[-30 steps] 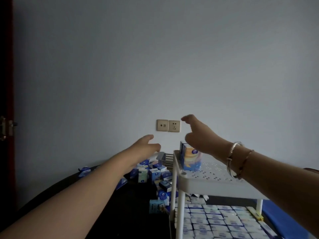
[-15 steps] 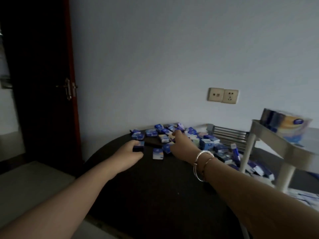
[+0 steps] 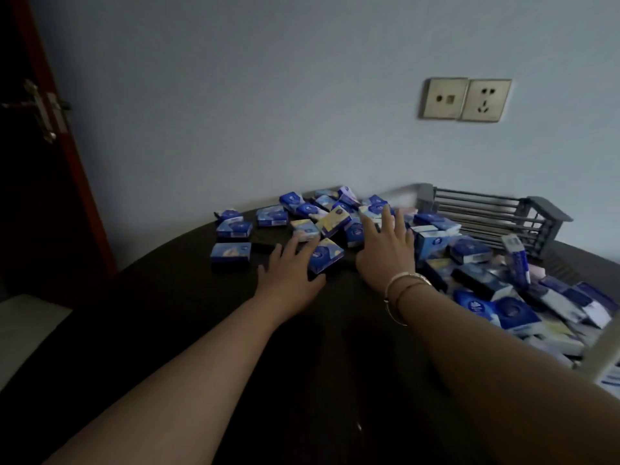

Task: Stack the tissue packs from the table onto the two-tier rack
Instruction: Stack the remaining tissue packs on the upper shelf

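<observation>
Head view. A dark round table point(image 3: 188, 330) fills the lower part of the frame and runs up to a pale wall. A loose heap of blue and white tissue packs point(image 3: 339, 213) lies on its far side and spreads along the right edge toward the near right corner; the packs lie at mixed angles, many overlapping.

Left hand point(image 3: 288, 276): reaching forward over the table, palm down, fingers extended and slightly spread. The fingertips sit at the near edge of the heap, touching or just beside one tilted tissue pack point(image 3: 324, 256) with a blue and yellow face. No fingers are curled round it; the hand has hold of nothing.

Right hand point(image 3: 385, 250): also palm down, fingers straight and spread, laid over the middle of the heap. Fingertips reach among the packs at the far side. Whether the palm presses on the packs beneath cannot be told. Nothing is gripped. Two thin bangles point(image 3: 402, 283) sit on the wrist.

One separate pack point(image 3: 230, 254) lies flat at the left of the heap, apart from both hands.

Behind the heap, at the far right, a grey slatted rack point(image 3: 486, 213) stands on the table against the wall. At the near right edge of the frame a white post point(image 3: 607, 350) is partly visible, with packs beside it.

On the wall, two beige socket plates point(image 3: 466, 99) are mounted side by side. A dark door point(image 3: 30, 182) with a metal handle stands at the left.
</observation>
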